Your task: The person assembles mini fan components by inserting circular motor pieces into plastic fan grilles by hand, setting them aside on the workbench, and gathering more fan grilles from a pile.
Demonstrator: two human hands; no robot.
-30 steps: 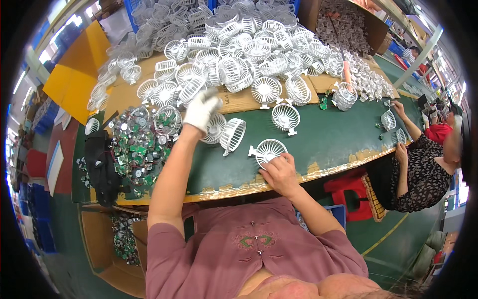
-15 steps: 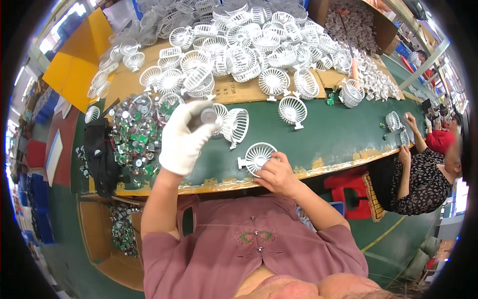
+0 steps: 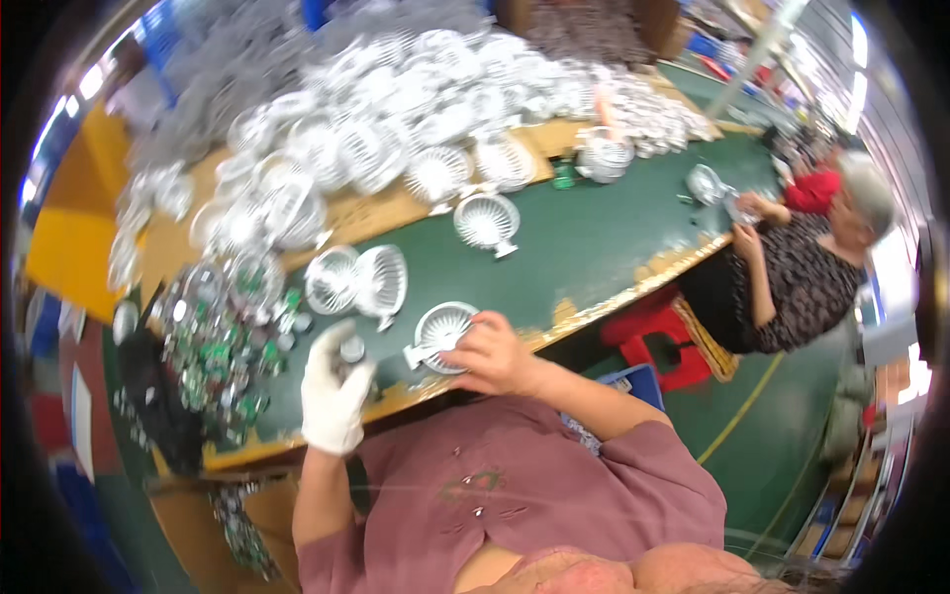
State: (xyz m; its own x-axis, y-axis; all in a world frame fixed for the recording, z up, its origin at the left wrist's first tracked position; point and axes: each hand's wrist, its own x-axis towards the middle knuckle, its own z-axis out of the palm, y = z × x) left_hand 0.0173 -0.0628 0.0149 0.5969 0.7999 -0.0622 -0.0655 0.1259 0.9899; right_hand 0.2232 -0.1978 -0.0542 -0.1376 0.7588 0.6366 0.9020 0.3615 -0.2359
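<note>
My left hand (image 3: 332,398), in a white glove, is closed with a small round silver motor (image 3: 352,348) between thumb and fingers. It hovers near the table's front edge. To its right, my bare right hand (image 3: 500,354) grips the rim of a white slotted fan cage (image 3: 441,325), which lies open side up with its short tab pointing left. Motor and cage are apart. Just beyond them two more cages, one standing tilted (image 3: 382,283), rest on the table, and a single cage (image 3: 486,222) lies farther off.
A big heap of white fan cages (image 3: 396,109) covers cardboard at the back. Motors with green circuit boards (image 3: 213,346) pile up at left beside a black bag (image 3: 153,396). A co-worker (image 3: 802,267) handles cages at the table's right end, near a red stool (image 3: 673,346).
My left hand has come down toward the table's front edge with the motor, nearer the held cage. My right hand stays on the cage. The whole view has swung and is blurred.
</note>
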